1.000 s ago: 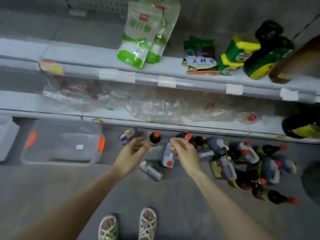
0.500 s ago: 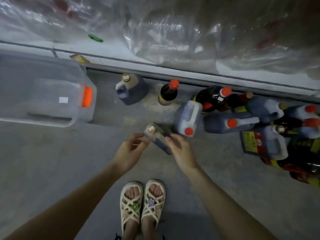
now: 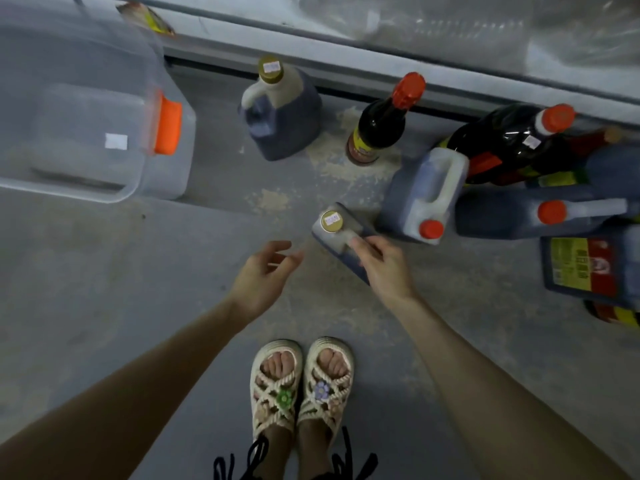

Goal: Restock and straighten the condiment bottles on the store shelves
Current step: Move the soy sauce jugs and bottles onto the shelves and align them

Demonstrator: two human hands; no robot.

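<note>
Item: small gold-capped jug [image 3: 333,226] of dark sauce, on the floor [image 3: 104,289] in front of the person's sandals [image 3: 301,386], tilted, just beside a red-capped jug [image 3: 420,192] lying on its side. Change noted: half a second before, both hands flanked this jug without holding it; now the right hand [image 3: 384,268] had closed its fingers [image 3: 363,244] round the handle end, while the left hand [image 3: 261,275] hung just beside it, loosely curled and holding nothing. The view had also dropped from the shelves to the floor stock. Judgement: a pick-up for restocking had begun, with the jug not yet lifted. Other stock: a larger gold-capped jug [image 3: 278,116] and a dark glass bottle [image 3: 379,129] with a red cap, both upright near the shelf base [image 3: 346,69]; further red-capped jugs and bottles heaped to the right. A clear storage bin [image 3: 86,126] with an orange latch stood to the left. Writing: small price stickers on both gold caps, illegible; a yellow-and-red label on the flat jug [image 3: 588,268] at right carried Chinese characters too blurred to read; the bin's white sticker showed nothing legible.
</note>
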